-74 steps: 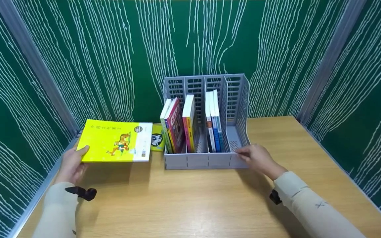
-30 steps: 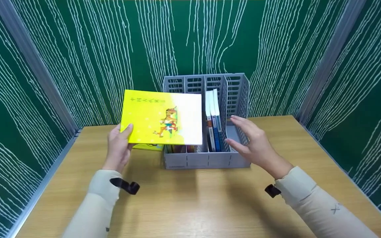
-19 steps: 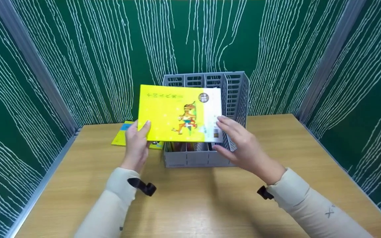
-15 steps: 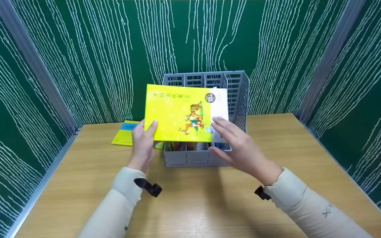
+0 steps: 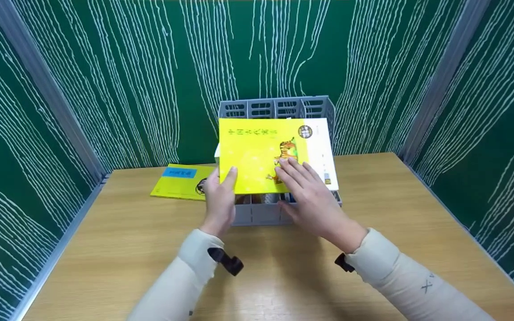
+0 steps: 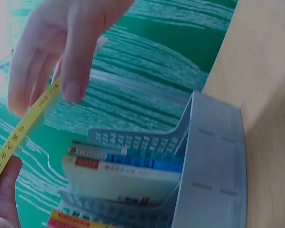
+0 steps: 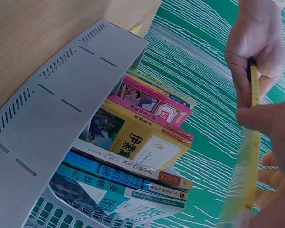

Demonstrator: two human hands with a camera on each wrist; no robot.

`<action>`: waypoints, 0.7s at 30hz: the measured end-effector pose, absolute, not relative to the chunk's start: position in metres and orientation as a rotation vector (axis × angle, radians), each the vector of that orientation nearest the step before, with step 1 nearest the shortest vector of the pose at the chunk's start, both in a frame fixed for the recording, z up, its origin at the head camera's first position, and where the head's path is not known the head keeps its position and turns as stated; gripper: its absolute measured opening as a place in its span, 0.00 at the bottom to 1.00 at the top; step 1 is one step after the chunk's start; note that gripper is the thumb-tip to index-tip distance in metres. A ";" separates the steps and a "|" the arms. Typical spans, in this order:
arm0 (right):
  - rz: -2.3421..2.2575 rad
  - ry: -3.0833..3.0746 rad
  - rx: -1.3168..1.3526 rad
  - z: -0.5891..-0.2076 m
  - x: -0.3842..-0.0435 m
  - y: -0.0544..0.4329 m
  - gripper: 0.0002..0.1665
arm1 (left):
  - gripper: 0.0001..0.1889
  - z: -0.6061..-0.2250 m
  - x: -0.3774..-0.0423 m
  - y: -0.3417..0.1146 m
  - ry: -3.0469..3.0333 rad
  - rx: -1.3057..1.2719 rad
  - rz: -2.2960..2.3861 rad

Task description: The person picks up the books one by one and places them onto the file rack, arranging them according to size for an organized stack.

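A yellow book with a white band and a tiger picture is held flat in the air above the front of the grey magazine rack. My left hand grips its left end, thumb on the cover. On the right, my right hand has its fingers over the cover and its thumb under the near edge. The left wrist view shows the book's yellow spine between that thumb and fingers. Several upright books stand in the rack, mostly hidden from the head view.
Another yellow book with a blue label lies on the wooden table, left of the rack. Green walls with white line patterns enclose the table. The rack's perforated back rises behind the held book.
My left hand has carried the yellow book rightward from the table's left side to over the rack. My right hand has left the rack's front edge and taken hold of the book.
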State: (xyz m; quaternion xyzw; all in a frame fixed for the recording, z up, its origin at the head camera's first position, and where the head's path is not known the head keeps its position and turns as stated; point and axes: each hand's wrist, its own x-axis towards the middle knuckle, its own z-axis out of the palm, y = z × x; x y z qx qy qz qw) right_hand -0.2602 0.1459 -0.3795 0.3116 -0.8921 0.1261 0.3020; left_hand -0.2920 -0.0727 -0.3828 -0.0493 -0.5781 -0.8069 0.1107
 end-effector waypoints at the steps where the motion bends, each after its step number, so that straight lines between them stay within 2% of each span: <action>1: 0.326 -2.373 0.806 -0.380 -0.261 0.146 0.50 | 0.22 -0.383 -0.290 -0.070 -1.699 -0.142 -2.375; 11: 0.205 -2.341 0.646 -0.383 -0.268 0.146 0.38 | 0.24 -0.381 -0.275 -0.046 -1.696 0.012 -2.427; 21: -0.068 -2.196 0.680 -0.382 -0.275 0.152 0.30 | 0.26 -0.373 -0.264 -0.035 -1.649 0.078 -2.654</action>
